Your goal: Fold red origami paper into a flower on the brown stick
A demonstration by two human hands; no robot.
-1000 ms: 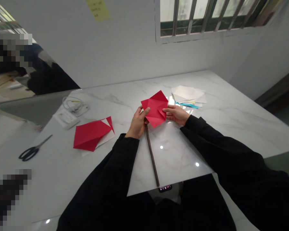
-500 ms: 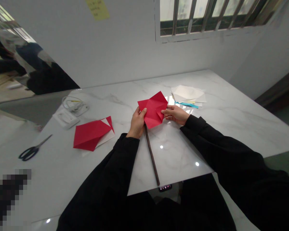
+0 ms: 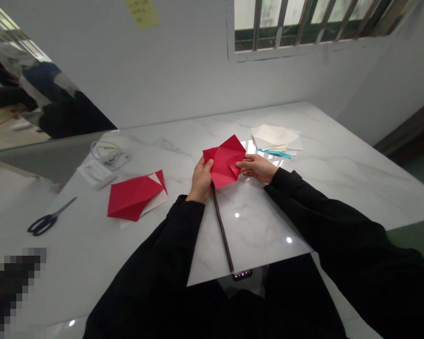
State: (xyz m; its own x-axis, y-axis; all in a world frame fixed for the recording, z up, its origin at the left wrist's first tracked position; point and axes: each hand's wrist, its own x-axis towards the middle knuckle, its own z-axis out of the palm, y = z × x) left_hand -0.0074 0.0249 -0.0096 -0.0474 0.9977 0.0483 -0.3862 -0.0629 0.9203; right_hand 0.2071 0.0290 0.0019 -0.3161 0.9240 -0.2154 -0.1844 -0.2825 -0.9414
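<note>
A folded sheet of red origami paper (image 3: 224, 161) is held up above the marble table. My left hand (image 3: 201, 180) pinches its left edge between thumb and fingers, and my right hand (image 3: 255, 168) grips its right corner. A thin dark brown stick (image 3: 221, 228) lies on the table, its upper end just below my left hand. To the left lies a second red folded paper (image 3: 132, 196) on a white sheet, apart from both hands.
Black-handled scissors (image 3: 45, 223) lie at the table's left side. Behind them are a white cable (image 3: 109, 155) and a white flat box (image 3: 96, 173). A pile of white and blue papers (image 3: 275, 140) sits at the back of the white marble table (image 3: 339, 188). A dark-clothed person (image 3: 45, 89) shows at upper left.
The red paper has turned slightly, its left corner swinging outward to the left. My left thumb now rests nearer the paper's left edge. The flap at lower right lies flatter.
</note>
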